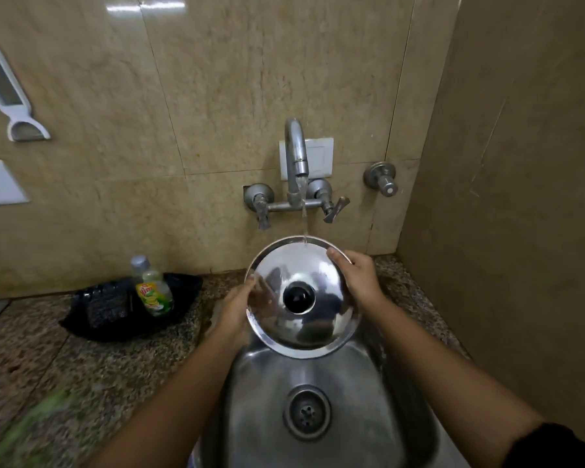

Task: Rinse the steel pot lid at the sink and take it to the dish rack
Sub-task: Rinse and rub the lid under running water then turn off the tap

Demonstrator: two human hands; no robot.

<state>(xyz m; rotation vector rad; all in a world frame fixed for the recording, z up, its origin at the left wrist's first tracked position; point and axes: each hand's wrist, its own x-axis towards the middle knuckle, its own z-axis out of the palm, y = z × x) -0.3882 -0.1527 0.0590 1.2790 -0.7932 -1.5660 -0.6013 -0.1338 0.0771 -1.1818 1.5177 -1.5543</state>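
The round steel pot lid (pixel 313 265) with a black knob at its middle is held tilted over the steel sink (pixel 352 383), its top face toward me. My left hand (pixel 232 314) grips its left rim and my right hand (pixel 358 276) grips its right rim, thumb on the face. A thin stream of water from the wall tap (pixel 296 153) lands on the lid's far edge. No dish rack is in view.
A dish soap bottle (pixel 153 292) stands on a black tray (pixel 115 309) on the speckled stone counter (pixel 81 373) left of the sink. A side wall (pixel 520 231) rises close on the right. A white grater (pixel 4 86) hangs on the wall at the left.
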